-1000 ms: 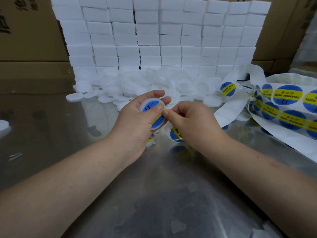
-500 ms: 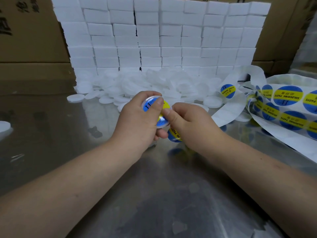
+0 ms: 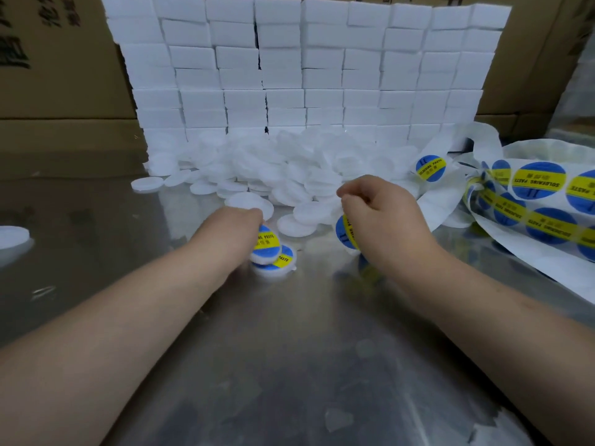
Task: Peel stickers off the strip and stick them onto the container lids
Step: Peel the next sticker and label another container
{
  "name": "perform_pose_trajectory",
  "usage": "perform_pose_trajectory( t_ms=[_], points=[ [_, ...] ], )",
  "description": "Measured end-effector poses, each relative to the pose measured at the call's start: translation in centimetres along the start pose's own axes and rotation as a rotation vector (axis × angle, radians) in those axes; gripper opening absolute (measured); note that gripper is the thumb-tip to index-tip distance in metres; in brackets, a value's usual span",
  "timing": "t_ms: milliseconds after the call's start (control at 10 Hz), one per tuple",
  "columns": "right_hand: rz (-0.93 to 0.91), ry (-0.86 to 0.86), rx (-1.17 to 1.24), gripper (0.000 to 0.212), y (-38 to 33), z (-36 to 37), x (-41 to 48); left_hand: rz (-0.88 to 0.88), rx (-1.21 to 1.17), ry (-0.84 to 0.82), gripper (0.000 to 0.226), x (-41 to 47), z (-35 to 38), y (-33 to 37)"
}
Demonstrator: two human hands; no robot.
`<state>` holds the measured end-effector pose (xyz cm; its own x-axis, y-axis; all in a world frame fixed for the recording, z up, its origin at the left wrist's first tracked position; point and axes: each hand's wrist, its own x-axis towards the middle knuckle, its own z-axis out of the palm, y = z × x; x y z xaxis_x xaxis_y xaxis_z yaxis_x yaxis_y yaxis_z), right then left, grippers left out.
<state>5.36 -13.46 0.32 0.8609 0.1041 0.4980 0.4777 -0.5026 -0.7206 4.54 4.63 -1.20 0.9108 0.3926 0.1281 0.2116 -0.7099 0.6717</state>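
Note:
My left hand (image 3: 230, 235) is low over the metal table, holding a white lid with a blue-and-yellow sticker (image 3: 267, 244) on top of another stickered lid (image 3: 280, 263). My right hand (image 3: 380, 217) is raised to the right, its fingers curled round the white backing strip, with one blue-and-yellow sticker (image 3: 346, 231) showing under its palm. The sticker strip (image 3: 528, 201) runs off to the right in loose loops. A pile of plain white lids (image 3: 273, 169) lies just beyond both hands.
A wall of stacked white blocks (image 3: 306, 69) stands behind the lids, with cardboard boxes (image 3: 54, 75) further back. A lone white lid (image 3: 13, 236) sits at the left edge. The shiny metal table (image 3: 289, 365) stretches toward me.
My hands have separated. The left hand has lowered the stickered lid down onto another stickered lid on the table. The right hand has moved right and up with the strip.

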Motion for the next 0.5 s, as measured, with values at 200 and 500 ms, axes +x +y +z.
perform_pose_trajectory(
  t_ms=[200, 500],
  points=[
    [0.023, -0.019, -0.014, 0.037, 0.3, 0.1, 0.4, 0.079, 0.138, -0.121, 0.032, -0.9, 1.2, 0.3],
    [-0.02, -0.161, -0.156, 0.046, 0.7, 0.7, 0.3, 0.344, 0.085, -0.226, 0.039, -2.2, 0.8, 0.7]
  ],
)
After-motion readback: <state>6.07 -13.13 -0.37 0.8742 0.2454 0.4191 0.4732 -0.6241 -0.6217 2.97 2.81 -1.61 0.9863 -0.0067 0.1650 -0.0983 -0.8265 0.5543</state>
